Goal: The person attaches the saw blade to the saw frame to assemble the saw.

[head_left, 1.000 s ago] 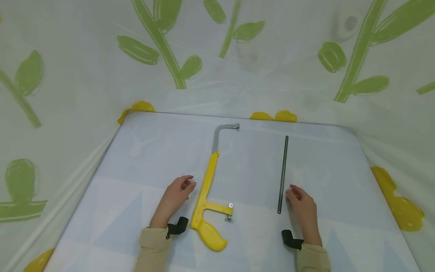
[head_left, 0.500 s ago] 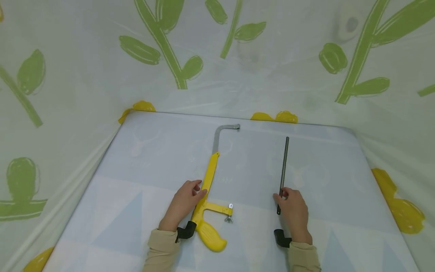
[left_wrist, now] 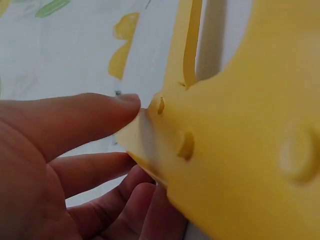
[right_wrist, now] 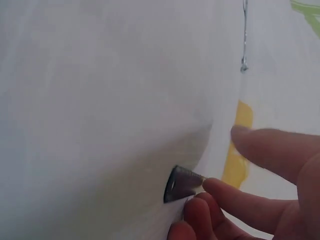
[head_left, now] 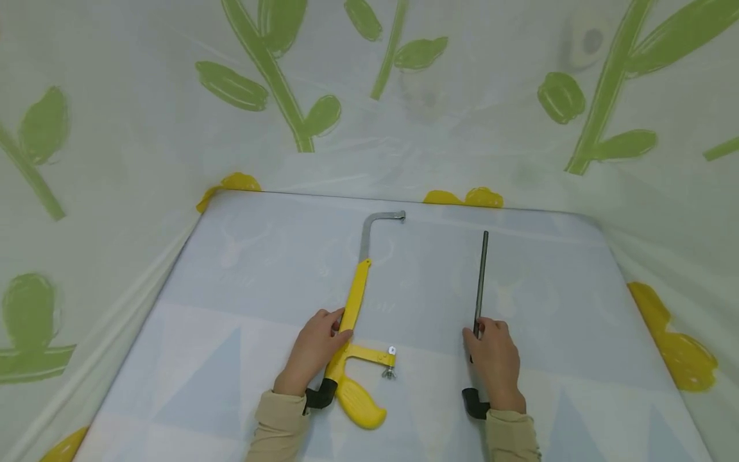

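A yellow and grey hacksaw frame (head_left: 356, 289) without a blade lies lengthwise on the table, its yellow handle (head_left: 360, 404) toward me. My left hand (head_left: 314, 346) pinches the frame's yellow bar just above the side arm. In the left wrist view the thumb (left_wrist: 100, 117) is on one edge of the bar and a forefinger on the other. A dark hacksaw blade (head_left: 482, 276) lies to the right. My right hand (head_left: 495, 356) is over its near end. In the right wrist view a forefinger touches the blade's holed end (right_wrist: 184, 184), while the thumb (right_wrist: 275, 150) stands apart.
A pale patterned cloth covers the table (head_left: 271, 256). Behind it hangs a white curtain (head_left: 462, 128) with green leaves. A wing nut (head_left: 389, 372) sits on the frame's side arm. Black wrist mounts (head_left: 321, 393) stick out beside both hands.
My left hand has moved right onto the frame's bar and taken hold of it. My right hand has moved left to the blade's near end. Frame and blade have stayed in place.
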### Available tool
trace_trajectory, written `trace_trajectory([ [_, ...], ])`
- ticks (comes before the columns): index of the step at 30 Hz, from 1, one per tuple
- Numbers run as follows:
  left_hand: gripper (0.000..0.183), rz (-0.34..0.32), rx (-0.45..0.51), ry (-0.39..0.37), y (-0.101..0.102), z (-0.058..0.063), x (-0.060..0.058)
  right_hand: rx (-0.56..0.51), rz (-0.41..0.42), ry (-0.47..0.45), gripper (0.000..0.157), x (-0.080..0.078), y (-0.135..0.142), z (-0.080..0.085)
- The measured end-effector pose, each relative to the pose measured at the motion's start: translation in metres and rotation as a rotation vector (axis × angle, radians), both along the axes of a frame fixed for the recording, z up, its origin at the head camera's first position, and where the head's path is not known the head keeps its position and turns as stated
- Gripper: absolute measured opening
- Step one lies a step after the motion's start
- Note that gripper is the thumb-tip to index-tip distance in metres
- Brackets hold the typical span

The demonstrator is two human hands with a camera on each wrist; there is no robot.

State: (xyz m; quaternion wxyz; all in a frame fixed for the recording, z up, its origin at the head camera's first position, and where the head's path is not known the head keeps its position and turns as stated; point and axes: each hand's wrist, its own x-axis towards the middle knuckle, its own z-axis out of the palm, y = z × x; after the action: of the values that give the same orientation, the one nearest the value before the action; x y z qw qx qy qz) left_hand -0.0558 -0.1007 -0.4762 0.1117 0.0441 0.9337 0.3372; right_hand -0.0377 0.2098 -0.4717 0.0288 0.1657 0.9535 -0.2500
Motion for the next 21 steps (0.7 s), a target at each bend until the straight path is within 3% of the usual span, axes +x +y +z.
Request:
trace_trajectory([
  [14, 0.050, -0.009, -0.002, -0.005, -0.0003, -0.0017, -0.0016, -0.007, 0.006, 0.013, 0.029, 0.0006, 0.0000, -0.0007],
  [21, 0.049, -0.014, 0.001, 0.006, -0.0015, -0.0033, -0.0015, 0.009, -0.011, 0.027, 0.035, 0.0051, 0.0045, -0.0004],
])
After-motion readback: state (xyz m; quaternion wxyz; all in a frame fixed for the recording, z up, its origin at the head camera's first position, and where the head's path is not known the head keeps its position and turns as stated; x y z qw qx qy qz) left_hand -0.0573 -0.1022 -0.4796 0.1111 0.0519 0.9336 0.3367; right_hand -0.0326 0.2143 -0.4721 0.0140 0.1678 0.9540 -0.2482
